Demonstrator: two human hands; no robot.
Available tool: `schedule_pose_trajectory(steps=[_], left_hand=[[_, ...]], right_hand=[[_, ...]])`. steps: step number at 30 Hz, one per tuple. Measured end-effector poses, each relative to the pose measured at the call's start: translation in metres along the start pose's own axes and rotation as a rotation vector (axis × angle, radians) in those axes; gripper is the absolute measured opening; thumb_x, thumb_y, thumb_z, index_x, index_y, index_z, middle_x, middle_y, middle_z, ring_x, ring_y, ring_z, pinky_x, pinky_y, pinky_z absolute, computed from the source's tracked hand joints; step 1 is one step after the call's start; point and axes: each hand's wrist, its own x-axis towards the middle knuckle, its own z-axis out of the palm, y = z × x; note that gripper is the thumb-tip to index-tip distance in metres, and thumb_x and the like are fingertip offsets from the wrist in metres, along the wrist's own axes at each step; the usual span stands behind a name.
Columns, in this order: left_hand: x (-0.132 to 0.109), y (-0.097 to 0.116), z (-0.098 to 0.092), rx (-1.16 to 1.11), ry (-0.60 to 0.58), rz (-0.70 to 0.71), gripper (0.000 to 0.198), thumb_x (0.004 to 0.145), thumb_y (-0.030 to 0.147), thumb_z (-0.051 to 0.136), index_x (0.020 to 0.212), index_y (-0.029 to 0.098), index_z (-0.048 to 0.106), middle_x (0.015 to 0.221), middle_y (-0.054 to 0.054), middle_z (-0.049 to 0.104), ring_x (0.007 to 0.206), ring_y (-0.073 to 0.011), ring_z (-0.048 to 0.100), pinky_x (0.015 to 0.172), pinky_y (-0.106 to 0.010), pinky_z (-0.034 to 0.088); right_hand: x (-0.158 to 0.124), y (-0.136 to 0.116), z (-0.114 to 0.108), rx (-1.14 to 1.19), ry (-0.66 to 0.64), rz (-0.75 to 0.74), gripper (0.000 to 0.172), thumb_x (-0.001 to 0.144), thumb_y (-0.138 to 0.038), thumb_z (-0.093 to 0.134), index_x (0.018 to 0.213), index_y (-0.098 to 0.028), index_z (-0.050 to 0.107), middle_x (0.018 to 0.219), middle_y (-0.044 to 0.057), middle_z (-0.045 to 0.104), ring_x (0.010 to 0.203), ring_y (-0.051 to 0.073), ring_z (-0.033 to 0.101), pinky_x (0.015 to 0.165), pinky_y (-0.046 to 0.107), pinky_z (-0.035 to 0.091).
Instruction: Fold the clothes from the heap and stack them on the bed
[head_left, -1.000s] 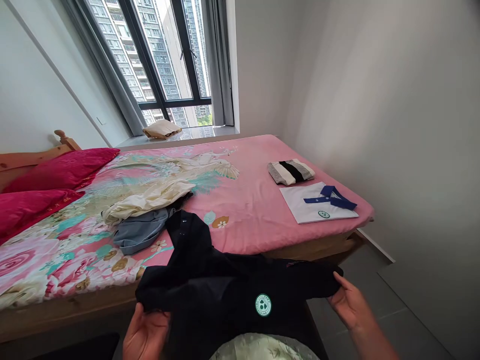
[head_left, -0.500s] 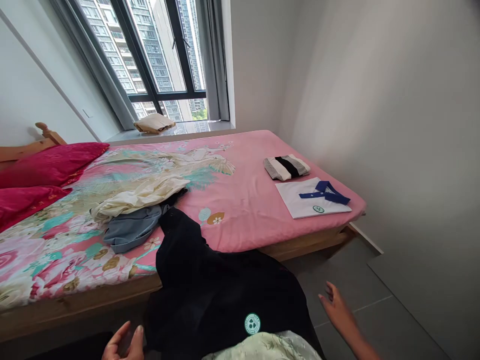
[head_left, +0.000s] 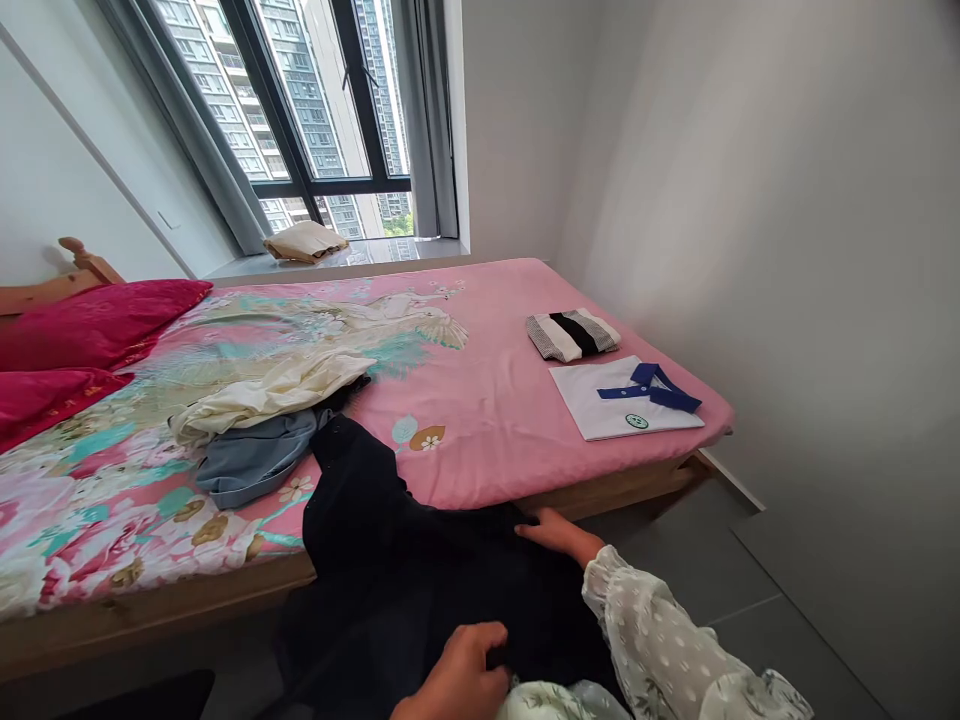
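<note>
A black shirt (head_left: 390,560) hangs from the near edge of the bed down toward my lap. My left hand (head_left: 457,682) sits low in the view, its fingers curled and closed on the shirt's lower part. My right hand (head_left: 553,531), in a white dotted sleeve, reaches across to the shirt close to the bed's wooden side. Its fingers are tucked into the black cloth and pinch it. The shirt's round logo is hidden.
A pink floral sheet (head_left: 480,420) covers the bed. A cream garment (head_left: 277,390) and a grey-blue garment (head_left: 255,460) lie in a heap. A folded striped shirt (head_left: 571,334) and a folded white polo (head_left: 626,400) lie far right. Red pillows (head_left: 90,325) lie left; the wall is right.
Both hands let the shirt drop half a second ago and have closed on it again, the right reaching up and left to the bed edge, the left moving right.
</note>
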Motion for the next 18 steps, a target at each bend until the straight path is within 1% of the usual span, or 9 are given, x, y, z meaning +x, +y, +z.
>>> schedule_pose_trajectory(steps=[1, 3, 6, 8, 10, 11, 13, 16, 18], left_hand=[[-0.009, 0.000, -0.002, -0.010, -0.044, 0.009, 0.013, 0.070, 0.029, 0.057, 0.065, 0.019, 0.063, 0.065, 0.002, 0.057, 0.070, -0.0160, 0.050, 0.068, -0.027, 0.040], [-0.026, 0.001, -0.009, -0.069, -0.107, 0.003, 0.013, 0.071, 0.030, 0.057, 0.066, 0.019, 0.062, 0.065, 0.002, 0.055, 0.067, -0.0144, 0.048, 0.063, -0.025, 0.038], [-0.044, 0.000, -0.020, -0.168, -0.166, -0.052, 0.018, 0.068, 0.038, 0.064, 0.072, 0.020, 0.064, 0.070, 0.002, 0.057, 0.068, -0.0150, 0.048, 0.062, -0.026, 0.038], [-0.046, -0.002, -0.022, -0.242, -0.105, -0.110, 0.026, 0.069, 0.046, 0.064, 0.075, 0.021, 0.066, 0.074, 0.000, 0.061, 0.072, -0.0173, 0.052, 0.066, -0.027, 0.041], [-0.039, 0.001, -0.018, -0.351, 0.023, -0.166, 0.034, 0.074, 0.053, 0.058, 0.079, 0.021, 0.068, 0.079, -0.003, 0.065, 0.080, -0.0204, 0.056, 0.073, -0.031, 0.044], [-0.033, 0.004, -0.015, -0.414, 0.086, -0.181, 0.036, 0.075, 0.054, 0.056, 0.080, 0.021, 0.069, 0.082, -0.004, 0.067, 0.084, -0.0218, 0.058, 0.077, -0.032, 0.045], [-0.019, 0.015, -0.009, -0.551, 0.174, -0.176, 0.034, 0.074, 0.053, 0.060, 0.082, 0.020, 0.069, 0.086, -0.005, 0.069, 0.092, -0.0236, 0.060, 0.085, -0.034, 0.045], [-0.003, 0.034, -0.008, -0.843, 0.213, -0.117, 0.031, 0.071, 0.048, 0.067, 0.081, 0.019, 0.067, 0.082, -0.006, 0.070, 0.090, -0.0252, 0.064, 0.087, -0.037, 0.046], [-0.004, 0.041, -0.015, -1.045, 0.248, -0.036, 0.028, 0.073, 0.045, 0.067, 0.080, 0.018, 0.067, 0.076, -0.004, 0.070, 0.082, -0.0233, 0.066, 0.084, -0.037, 0.048]], right_hand=[[-0.002, -0.001, 0.000, 0.006, -0.039, 0.015, 0.027, 0.047, -0.029, 0.079, 0.066, -0.015, 0.066, 0.063, 0.003, 0.067, 0.081, 0.029, 0.064, 0.091, 0.046, 0.042], [-0.011, -0.008, -0.001, 0.025, -0.107, 0.028, 0.030, 0.053, -0.037, 0.076, 0.070, -0.014, 0.066, 0.065, 0.002, 0.067, 0.076, 0.026, 0.063, 0.085, 0.044, 0.046], [-0.033, -0.031, -0.003, 0.200, -0.163, 0.016, 0.040, 0.064, -0.050, 0.069, 0.088, -0.018, 0.064, 0.078, 0.001, 0.069, 0.074, 0.020, 0.064, 0.078, 0.035, 0.049], [-0.055, -0.051, -0.004, 0.409, -0.166, -0.001, 0.043, 0.066, -0.051, 0.070, 0.094, -0.020, 0.061, 0.081, 0.001, 0.069, 0.073, 0.018, 0.065, 0.075, 0.032, 0.049], [-0.081, -0.070, -0.003, 0.575, -0.163, -0.028, 0.040, 0.067, -0.047, 0.073, 0.094, -0.020, 0.060, 0.080, 0.001, 0.069, 0.073, 0.017, 0.065, 0.074, 0.029, 0.049], [-0.093, -0.078, -0.001, 0.605, -0.168, -0.046, 0.037, 0.068, -0.044, 0.073, 0.094, -0.020, 0.060, 0.079, 0.000, 0.068, 0.072, 0.016, 0.064, 0.073, 0.027, 0.049], [-0.116, -0.089, 0.001, 0.591, -0.202, -0.082, 0.031, 0.072, -0.040, 0.073, 0.090, -0.020, 0.060, 0.076, -0.001, 0.066, 0.068, 0.014, 0.062, 0.069, 0.024, 0.048], [-0.134, -0.090, 0.002, 0.480, -0.242, -0.129, 0.026, 0.076, -0.040, 0.070, 0.087, -0.019, 0.059, 0.073, -0.002, 0.062, 0.062, 0.011, 0.056, 0.061, 0.022, 0.045], [-0.134, -0.083, -0.003, 0.423, -0.181, -0.155, 0.027, 0.078, -0.043, 0.068, 0.088, -0.019, 0.059, 0.075, -0.002, 0.060, 0.062, 0.011, 0.054, 0.061, 0.022, 0.044]])
